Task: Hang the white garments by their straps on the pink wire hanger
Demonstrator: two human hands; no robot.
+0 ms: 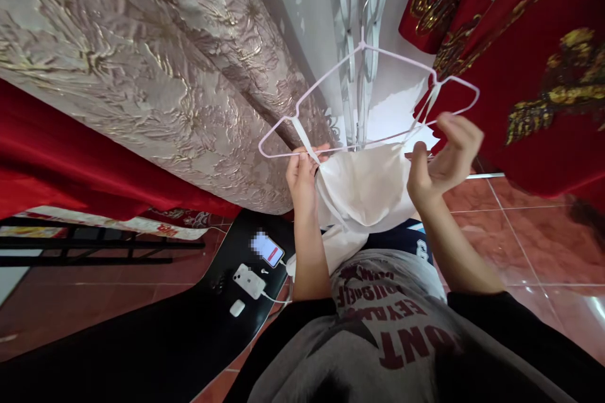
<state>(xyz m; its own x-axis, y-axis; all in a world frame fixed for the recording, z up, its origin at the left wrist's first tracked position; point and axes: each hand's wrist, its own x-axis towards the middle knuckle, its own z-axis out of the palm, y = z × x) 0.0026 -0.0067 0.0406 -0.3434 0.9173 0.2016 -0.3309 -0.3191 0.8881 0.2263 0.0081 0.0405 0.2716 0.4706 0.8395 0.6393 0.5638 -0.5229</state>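
Observation:
A thin white wire hanger [331,79] hangs in front of me with a white strappy garment [373,192] on it. My left hand [302,176] is closed on the hanger's lower bar and the garment's left strap. Raised at the hanger's right end, my right hand [447,160] has its fingers curled around the garment's right strap [425,110]. The garment droops between my hands towards my grey printed shirt.
A beige and gold embroidered fabric [155,69] hangs at the left over red cloth [57,164]. Red garments with gold embroidery [534,63] hang at the right. Two phones [258,264] and a small white case [237,308] lie on a black surface [155,340]. The floor is red tile.

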